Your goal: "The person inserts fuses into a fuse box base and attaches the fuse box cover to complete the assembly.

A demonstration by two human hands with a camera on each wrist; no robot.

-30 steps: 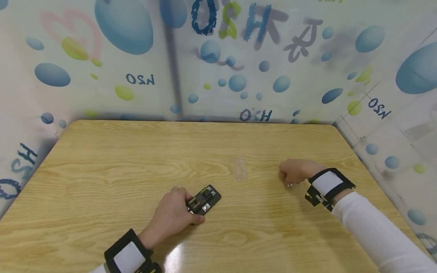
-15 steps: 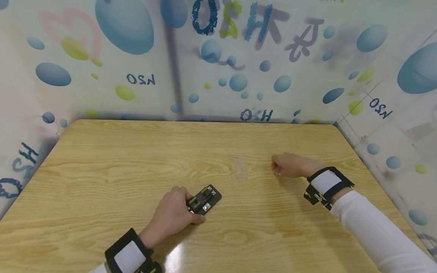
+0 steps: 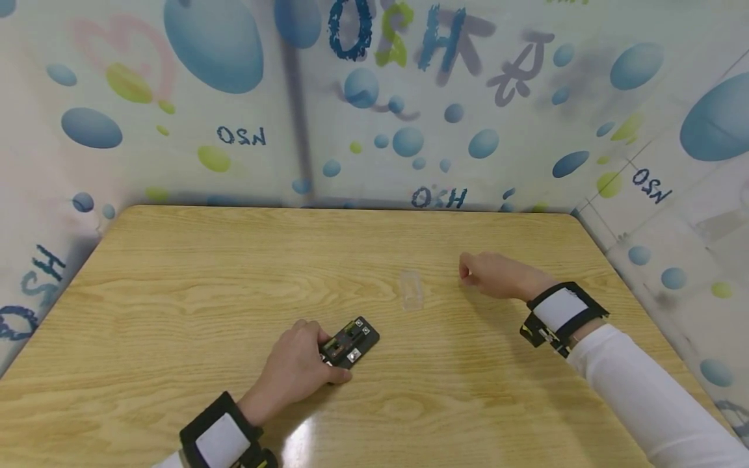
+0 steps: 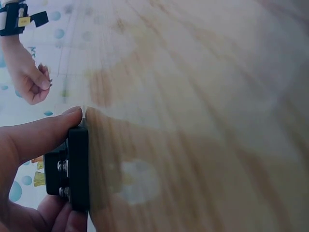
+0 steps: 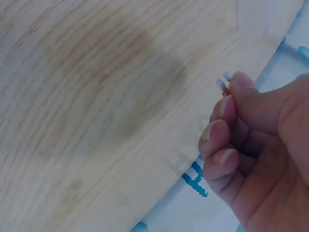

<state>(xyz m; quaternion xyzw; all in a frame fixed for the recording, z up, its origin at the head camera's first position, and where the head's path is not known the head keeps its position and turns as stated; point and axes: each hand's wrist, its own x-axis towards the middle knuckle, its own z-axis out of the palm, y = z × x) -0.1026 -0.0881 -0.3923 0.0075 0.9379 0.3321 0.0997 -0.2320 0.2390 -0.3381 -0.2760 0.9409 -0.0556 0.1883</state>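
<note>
The left hand (image 3: 295,361) grips the black block (image 3: 355,339) by its edges, apparently steadying it on the surface (image 3: 175,312); the right hand (image 3: 497,274) pinches a pronged piece (image 5: 226,90) in curled fingers (image 5: 215,137), leaving prongs (image 5: 221,84) clear.

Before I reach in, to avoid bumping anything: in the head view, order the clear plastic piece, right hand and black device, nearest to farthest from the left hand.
1. Black device, gripped by the left hand.
2. Clear plastic piece, on the table, beyond the device to its right.
3. Right hand, farther right.
</note>
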